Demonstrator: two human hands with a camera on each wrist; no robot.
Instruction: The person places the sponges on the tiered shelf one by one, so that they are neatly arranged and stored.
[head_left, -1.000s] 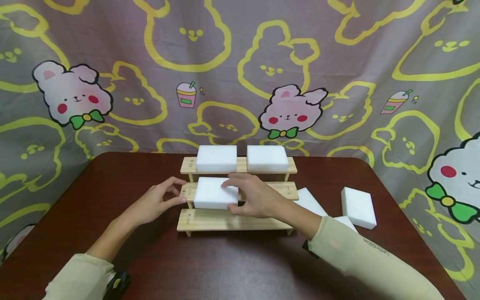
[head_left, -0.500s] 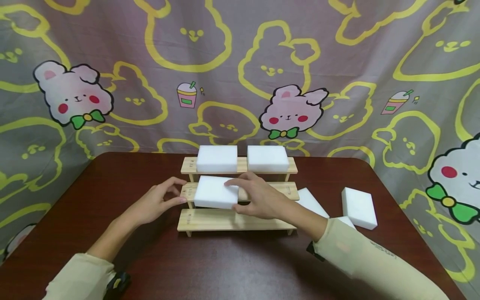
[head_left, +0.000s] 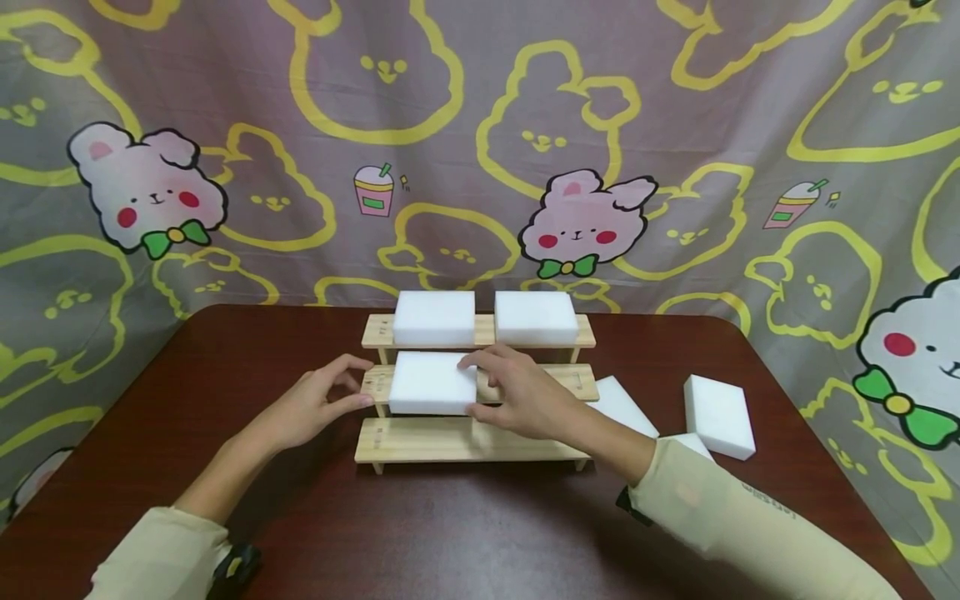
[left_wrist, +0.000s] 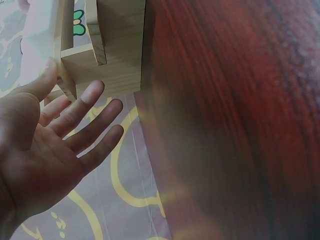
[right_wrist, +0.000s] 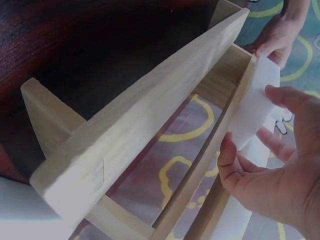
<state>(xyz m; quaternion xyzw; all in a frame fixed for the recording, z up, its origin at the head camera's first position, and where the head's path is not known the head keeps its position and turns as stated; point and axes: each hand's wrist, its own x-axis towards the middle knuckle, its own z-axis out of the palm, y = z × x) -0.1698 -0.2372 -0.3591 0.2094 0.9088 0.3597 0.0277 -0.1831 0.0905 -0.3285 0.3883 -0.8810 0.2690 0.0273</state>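
A three-tier wooden display rack stands on the table. A white foam block lies flat on its middle tier, toward the left. My right hand holds the block's right end, index finger on top and thumb at the front corner. In the right wrist view the fingertips lie against the white foam block. My left hand holds the middle tier's left end between thumb and index finger; in the left wrist view the other fingers of the left hand extend freely beside the wooden rack.
Two white foam blocks, a left one and a right one, sit on the top tier. Right of the rack, another foam block and two partly hidden ones lie on the dark red table. A patterned curtain hangs behind.
The block on the middle tier has straightened from a slight tilt and now sits square with the board. My right hand has shifted slightly right along it. The left hand stays put.
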